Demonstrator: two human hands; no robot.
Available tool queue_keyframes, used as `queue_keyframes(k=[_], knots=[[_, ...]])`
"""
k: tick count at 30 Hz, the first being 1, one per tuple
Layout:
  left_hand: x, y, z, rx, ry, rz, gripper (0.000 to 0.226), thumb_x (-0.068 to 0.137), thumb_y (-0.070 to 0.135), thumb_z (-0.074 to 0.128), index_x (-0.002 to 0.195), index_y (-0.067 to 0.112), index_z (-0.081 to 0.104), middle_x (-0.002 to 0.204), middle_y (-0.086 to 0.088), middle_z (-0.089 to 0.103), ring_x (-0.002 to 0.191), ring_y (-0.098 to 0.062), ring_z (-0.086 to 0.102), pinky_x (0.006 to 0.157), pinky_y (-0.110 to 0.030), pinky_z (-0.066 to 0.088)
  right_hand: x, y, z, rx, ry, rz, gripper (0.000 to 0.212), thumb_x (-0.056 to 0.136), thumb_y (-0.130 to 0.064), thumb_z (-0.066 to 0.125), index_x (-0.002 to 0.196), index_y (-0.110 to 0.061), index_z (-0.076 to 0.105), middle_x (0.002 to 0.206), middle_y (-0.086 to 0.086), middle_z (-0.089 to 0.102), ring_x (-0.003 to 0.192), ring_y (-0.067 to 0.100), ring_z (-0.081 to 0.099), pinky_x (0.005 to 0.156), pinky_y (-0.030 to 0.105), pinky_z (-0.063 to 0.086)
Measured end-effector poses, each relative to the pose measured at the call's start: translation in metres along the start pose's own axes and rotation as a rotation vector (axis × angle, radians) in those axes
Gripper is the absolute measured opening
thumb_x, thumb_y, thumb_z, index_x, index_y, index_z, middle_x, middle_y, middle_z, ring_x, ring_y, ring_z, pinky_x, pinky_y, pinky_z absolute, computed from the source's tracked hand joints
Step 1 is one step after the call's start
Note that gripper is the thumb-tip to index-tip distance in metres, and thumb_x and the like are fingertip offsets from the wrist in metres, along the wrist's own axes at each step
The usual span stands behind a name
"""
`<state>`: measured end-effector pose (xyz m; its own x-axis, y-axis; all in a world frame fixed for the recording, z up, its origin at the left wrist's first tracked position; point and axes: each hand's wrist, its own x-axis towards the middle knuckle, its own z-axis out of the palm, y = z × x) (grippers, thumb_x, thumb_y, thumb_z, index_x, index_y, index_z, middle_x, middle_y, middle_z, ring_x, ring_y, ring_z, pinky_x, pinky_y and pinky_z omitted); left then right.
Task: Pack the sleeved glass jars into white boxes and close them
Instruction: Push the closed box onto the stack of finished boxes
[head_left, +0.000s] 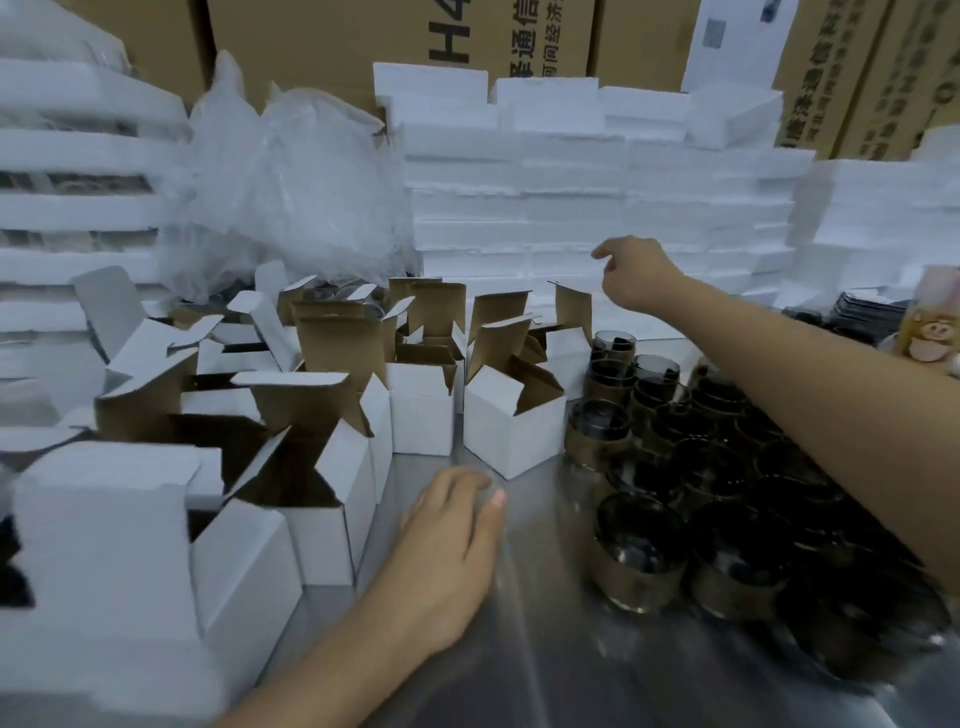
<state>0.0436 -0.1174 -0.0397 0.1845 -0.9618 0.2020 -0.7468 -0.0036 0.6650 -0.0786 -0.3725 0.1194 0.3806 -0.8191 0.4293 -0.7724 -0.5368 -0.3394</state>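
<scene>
**Between boxes: both hands free, jars waiting at right**

The left hand lies palm down on the shiny steel table at lower centre. Its fingers are straight and close together and grip nothing, so it probably only steadies the person during the reach.

The right hand is stretched to the upper centre, above the raised brown flap of an open white cardboard box. Its fingers are curled under, with one tip poking out to the left, and nothing shows between them. It may be heading for that flap or for the wall of stacked white blocks behind. Whether those are closed boxes or foam cannot be told.

The dark glass jars in brown paper sleeves stand upright and crowded together at lower right, under the right forearm, within easy reach. The open boxes fill the left and centre with their flaps up, ready for filling. At least one at the back seems already to hold a jar.

A heap of clear plastic bags sits at upper left, with brown printed cartons behind it.
</scene>
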Motion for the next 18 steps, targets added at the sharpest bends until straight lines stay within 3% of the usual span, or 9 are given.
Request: queue_keyframes(k=[4, 7, 9, 12, 14, 15, 18], knots=[[-0.003, 0.000, -0.004, -0.107, 0.066, 0.007, 0.049, 0.093, 0.056, 0.018, 0.117, 0.027, 0.048, 0.114, 0.011, 0.044, 0.104, -0.002, 0.045, 0.089, -0.020, 0.031, -0.073, -0.047, -0.026, 0.272, -0.030, 0.024, 0.052, 0.091, -0.002, 0.041, 0.142, -0.012, 0.042, 0.140, 0.011, 0.046, 0.111, 0.024, 0.054, 0.082, 0.025, 0.044], [-0.002, -0.006, -0.007, -0.168, 0.134, -0.041, 0.036, 0.102, 0.041, 0.026, 0.120, 0.022, 0.051, 0.112, 0.008, 0.046, 0.101, -0.004, 0.047, 0.085, -0.018, 0.032, -0.136, -0.098, -0.012, 0.846, -0.155, 0.144, 0.049, 0.090, -0.003, 0.047, 0.139, -0.012, 0.044, 0.119, 0.005, 0.051, 0.101, 0.023, 0.057, 0.096, 0.040, 0.050], [-0.002, -0.007, -0.008, -0.248, 0.181, -0.047, 0.025, 0.104, 0.029, 0.032, 0.104, 0.022, 0.055, 0.103, 0.005, 0.052, 0.093, -0.002, 0.050, 0.077, -0.013, 0.037, -0.186, -0.127, 0.027, 0.997, -0.181, 0.152, 0.055, 0.089, -0.004, 0.051, 0.141, -0.015, 0.038, 0.118, -0.004, 0.045, 0.105, 0.017, 0.051, 0.101, 0.038, 0.046], [-0.002, -0.009, -0.010, -0.398, 0.197, -0.054, 0.024, 0.100, 0.005, 0.042, 0.085, 0.021, 0.053, 0.087, 0.007, 0.054, 0.079, 0.000, 0.054, 0.075, -0.017, 0.043, -0.234, -0.140, 0.093, 0.769, 0.089, 0.043, 0.056, 0.087, -0.004, 0.049, 0.139, -0.017, 0.035, 0.140, -0.003, 0.024, 0.129, 0.014, 0.031, 0.108, 0.029, 0.032], [0.001, -0.015, -0.012, -0.431, 0.231, -0.100, 0.014, 0.098, 0.010, 0.047, 0.104, 0.015, 0.059, 0.100, 0.004, 0.062, 0.092, -0.002, 0.058, 0.083, -0.020, 0.047, -0.227, -0.128, 0.115, 0.606, 0.168, 0.068, 0.046, 0.086, -0.004, 0.050, 0.129, -0.016, 0.043, 0.149, 0.004, 0.014, 0.139, 0.018, 0.013, 0.114, 0.035, 0.020], [0.001, -0.016, -0.013, -0.422, 0.254, -0.131, 0.019, 0.098, 0.014, 0.048, 0.114, 0.018, 0.057, 0.110, 0.004, 0.061, 0.100, -0.005, 0.058, 0.087, -0.022, 0.047, -0.218, -0.119, 0.119, 0.548, 0.187, 0.099, 0.043, 0.085, -0.004, 0.051, 0.125, -0.017, 0.046, 0.152, 0.006, 0.010, 0.142, 0.019, 0.007, 0.115, 0.038, 0.015], [0.006, -0.021, -0.011, -0.429, 0.279, -0.183, 0.024, 0.099, 0.017, 0.045, 0.119, 0.027, 0.053, 0.119, 0.008, 0.057, 0.100, -0.002, 0.053, 0.075, -0.016, 0.043, -0.195, -0.101, 0.124, 0.410, 0.164, 0.144, 0.039, 0.086, -0.007, 0.054, 0.122, -0.021, 0.051, 0.158, 0.009, -0.002, 0.146, 0.025, -0.009, 0.116, 0.045, 0.003]])
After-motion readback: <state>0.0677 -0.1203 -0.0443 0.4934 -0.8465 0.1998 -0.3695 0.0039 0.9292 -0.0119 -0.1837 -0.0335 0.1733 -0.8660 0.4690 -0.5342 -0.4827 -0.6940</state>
